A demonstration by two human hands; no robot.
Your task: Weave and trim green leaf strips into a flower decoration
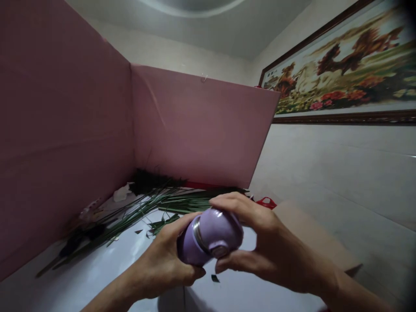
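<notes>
Both my hands hold a small lilac rounded device with a silver ring round its middle, raised above a white table. My left hand wraps its fingers round the rear body. My right hand grips the front cap, thumb below and fingers over the top. A small dark scrap lies on the table just under the device.
Long green leaves and stems lie in a heap at the table's back, with dark tools at the left. Pink boards wall the back and left. A brown cardboard box stands at the right. A framed picture hangs on the wall.
</notes>
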